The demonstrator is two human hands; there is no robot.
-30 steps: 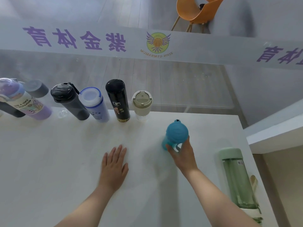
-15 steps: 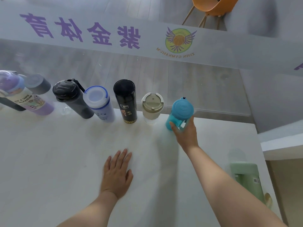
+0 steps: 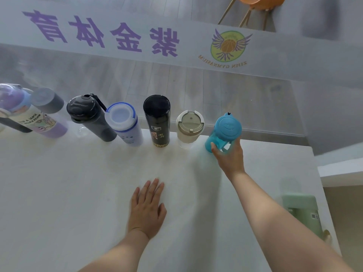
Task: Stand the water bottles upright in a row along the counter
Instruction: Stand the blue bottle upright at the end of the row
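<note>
Several bottles stand upright in a row along the far edge of the white counter point(image 3: 78, 193): a purple bottle point(image 3: 29, 116), a dark grey bottle point(image 3: 90, 116), a blue-rimmed white bottle point(image 3: 125, 124), a black flask point(image 3: 158, 120) and a beige-lidded cup point(image 3: 189, 127). My right hand point(image 3: 228, 154) grips a turquoise bottle point(image 3: 224, 130), upright at the right end of the row beside the beige cup. My left hand point(image 3: 147, 207) lies flat on the counter, fingers apart, holding nothing. A pale green bottle point(image 3: 302, 213) lies on its side at the counter's right edge, partly behind my right forearm.
A glass pane with purple lettering and a round logo point(image 3: 228, 46) rises just behind the row. Another dark bottle point(image 3: 49, 101) stands behind the purple one. An orange chair point(image 3: 259, 2) sits beyond the glass. The counter ends at the right, with a white ledge point(image 3: 341, 169) beyond.
My right hand carried the turquoise bottle from the counter's middle to the far edge, beside the beige cup. My left hand stayed flat on the counter.
</note>
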